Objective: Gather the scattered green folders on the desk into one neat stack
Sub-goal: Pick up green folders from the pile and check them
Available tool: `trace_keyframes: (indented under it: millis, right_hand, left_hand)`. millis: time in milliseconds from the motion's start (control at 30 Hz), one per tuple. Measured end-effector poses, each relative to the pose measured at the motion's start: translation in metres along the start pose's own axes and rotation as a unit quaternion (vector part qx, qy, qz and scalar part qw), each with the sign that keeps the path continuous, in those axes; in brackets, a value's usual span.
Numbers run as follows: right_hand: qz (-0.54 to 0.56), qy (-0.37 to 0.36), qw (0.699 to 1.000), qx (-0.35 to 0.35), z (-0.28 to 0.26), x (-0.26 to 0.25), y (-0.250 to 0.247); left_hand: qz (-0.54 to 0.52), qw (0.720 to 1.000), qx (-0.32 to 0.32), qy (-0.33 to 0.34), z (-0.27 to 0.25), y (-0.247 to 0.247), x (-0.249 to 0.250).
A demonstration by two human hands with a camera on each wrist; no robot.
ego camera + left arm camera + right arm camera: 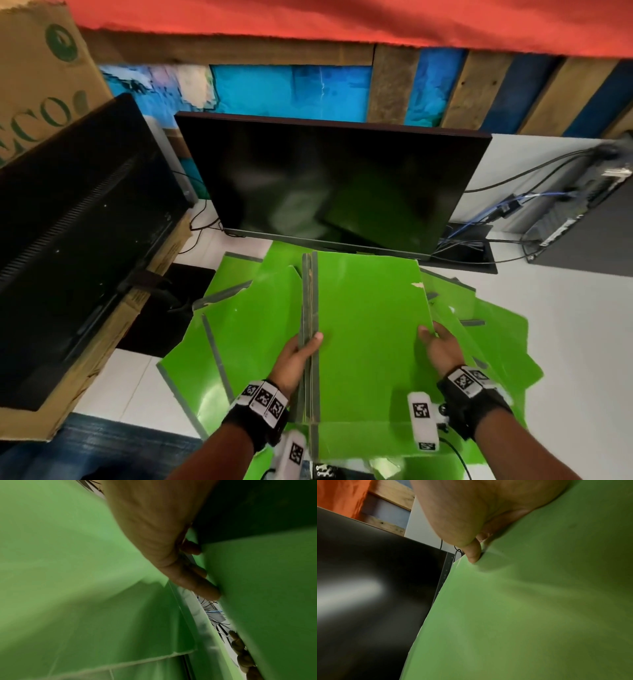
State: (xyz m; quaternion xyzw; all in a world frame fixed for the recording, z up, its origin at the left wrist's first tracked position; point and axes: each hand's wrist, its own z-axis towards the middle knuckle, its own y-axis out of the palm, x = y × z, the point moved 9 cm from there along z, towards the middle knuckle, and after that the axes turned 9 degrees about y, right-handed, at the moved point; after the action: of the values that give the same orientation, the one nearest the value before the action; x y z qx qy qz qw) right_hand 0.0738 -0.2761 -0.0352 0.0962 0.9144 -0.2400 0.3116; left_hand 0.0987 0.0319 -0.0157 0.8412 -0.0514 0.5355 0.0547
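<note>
A small bundle of green folders (366, 329) with grey spines is held flat above the desk, in the middle of the head view. My left hand (298, 353) grips its spine edge, thumb on top and fingers (197, 577) curled underneath. My right hand (438, 346) holds the opposite edge, thumb (473, 553) on the green cover (530, 608). Several more green folders lie fanned out on the desk below, to the left (239, 329) and to the right (496, 339).
A dark monitor (329, 185) stands right behind the folders. A second black monitor (68, 240) lies on a cardboard box (113, 329) at left. Cables (479, 236) and a black computer case (582, 219) sit at back right on the white desk (565, 325).
</note>
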Motion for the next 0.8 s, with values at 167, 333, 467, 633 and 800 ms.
trace_keyframes:
  millis: [167,333,467,633,800]
  right_hand:
    - [-0.031,-0.018,0.999,0.004,0.004,-0.006,-0.002]
    - [-0.121,-0.063,0.991,-0.015,0.003,-0.017,0.001]
    - [-0.246,-0.117,0.96,-0.059,0.005,-0.006,-0.001]
    - [-0.418,-0.108,0.901,0.049,0.021,0.021,-0.037]
    - [-0.451,-0.104,0.886,0.029,0.032,0.044,-0.042]
  left_hand:
    - [0.088,0.994,0.038,0.062,0.015,0.003,0.008]
    - [0.073,0.994,0.058,0.048,0.022,0.007,0.014]
    - [0.088,0.993,0.067,0.049,0.021,0.001,0.005]
    - [0.122,0.985,0.099,0.075,0.01,-0.032,-0.01]
    - [0.117,0.985,0.114,0.048,0.008,-0.053,-0.024]
